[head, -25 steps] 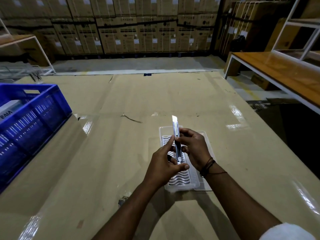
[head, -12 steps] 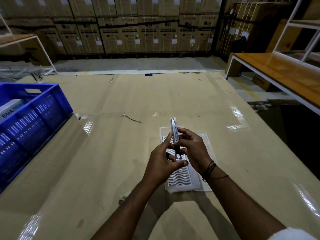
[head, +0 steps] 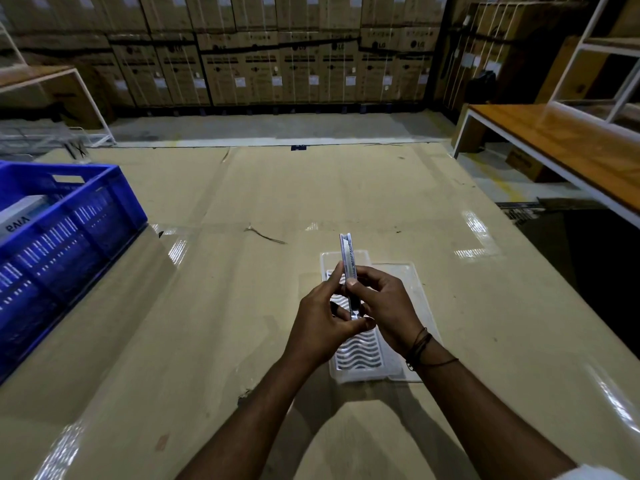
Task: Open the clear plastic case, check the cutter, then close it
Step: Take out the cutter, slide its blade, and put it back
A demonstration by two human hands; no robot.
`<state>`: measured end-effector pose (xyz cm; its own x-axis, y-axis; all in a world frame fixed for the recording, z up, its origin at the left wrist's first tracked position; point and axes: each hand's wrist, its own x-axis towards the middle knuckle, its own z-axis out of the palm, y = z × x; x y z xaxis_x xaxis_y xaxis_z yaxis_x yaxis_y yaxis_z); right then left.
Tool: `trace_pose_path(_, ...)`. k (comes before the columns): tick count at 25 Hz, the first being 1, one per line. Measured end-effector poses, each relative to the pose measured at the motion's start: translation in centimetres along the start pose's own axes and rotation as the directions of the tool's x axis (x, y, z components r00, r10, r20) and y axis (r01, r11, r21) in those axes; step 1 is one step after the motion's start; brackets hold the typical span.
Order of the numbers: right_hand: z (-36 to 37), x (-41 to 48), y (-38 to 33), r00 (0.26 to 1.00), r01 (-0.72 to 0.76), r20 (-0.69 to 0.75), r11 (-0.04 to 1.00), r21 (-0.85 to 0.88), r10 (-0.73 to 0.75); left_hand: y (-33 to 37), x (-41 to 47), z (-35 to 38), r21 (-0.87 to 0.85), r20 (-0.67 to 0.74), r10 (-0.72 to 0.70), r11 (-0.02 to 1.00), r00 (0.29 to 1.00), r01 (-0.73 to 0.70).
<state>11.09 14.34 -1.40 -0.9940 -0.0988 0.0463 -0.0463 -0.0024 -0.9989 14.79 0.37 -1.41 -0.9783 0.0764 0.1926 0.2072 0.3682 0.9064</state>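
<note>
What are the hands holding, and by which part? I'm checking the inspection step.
Both hands, left and right, hold the slim silver metal cutter by its lower handle; its top end stands free.

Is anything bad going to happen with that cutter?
Maybe. Both hands, the left hand and the right hand, pinch the cutter with fingertips close to its metal track, so a slip might nick a finger if the blade slides out. The grip is only fingertips, so the cutter might drop onto the open case below. The loose lid lies beside the case near the right wrist and might get knocked away.
</note>
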Motion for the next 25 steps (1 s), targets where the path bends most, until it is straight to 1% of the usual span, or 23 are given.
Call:
trace_pose_path(5,-0.3,-0.2,-0.1,0.999,0.016,0.041,1.000,0.022,-0.016,0.3,0.1,0.1,0.001,0.014,-0.002,1.000,1.000,0.002)
trace_pose_path(7,-0.4,-0.3,-0.4,0.998,0.014,0.058,1.000,0.017,-0.015,0.2,0.1,0.1,0.001,0.000,-0.001,1.000,1.000,0.001)
trace_pose_path(11,-0.9,-0.5,-0.1,0.998,0.006,0.069,0.996,-0.084,-0.001,-0.7,0.3,0.1,0.064,-0.047,0.008,0.998,0.999,-0.005)
trace_pose_path(13,-1.2,-0.7,0.0,0.995,0.021,0.100,0.989,-0.148,-0.006,-1.0,0.3,0.0,0.080,-0.028,-0.012,0.997,1.000,0.015)
trace_pose_path(14,-1.2,-0.8,0.1,0.994,0.030,0.113,0.986,-0.167,-0.011,-1.0,0.1,-0.1,0.051,0.001,-0.040,0.998,0.999,0.040)
trace_pose_path(16,-1.2,-0.9,0.2,0.994,0.035,0.105,0.984,-0.173,-0.017,-1.0,-0.1,-0.3,-0.111,0.080,-0.114,0.986,0.990,0.122)
trace_pose_path(18,-1.4,-1.0,0.2,0.997,0.013,0.081,0.991,-0.135,-0.002,-1.0,-0.1,-0.4,-0.292,0.134,-0.161,0.937,0.978,0.194)
trace_pose_path(19,-1.5,-1.1,0.2,0.997,0.005,0.078,0.993,-0.120,0.005,-1.1,-0.1,-0.4,-0.340,0.131,-0.175,0.917,0.976,0.210)
trace_pose_path(22,-1.6,-1.2,0.2,0.997,0.006,0.074,0.990,-0.144,0.005,-1.2,0.2,-0.3,-0.378,0.061,-0.205,0.901,0.977,0.213)
trace_pose_path(25,-1.7,-1.3,0.3,0.999,0.006,0.048,0.986,-0.165,0.002,-0.8,0.3,0.0,-0.391,0.049,-0.197,0.898,0.979,0.200)
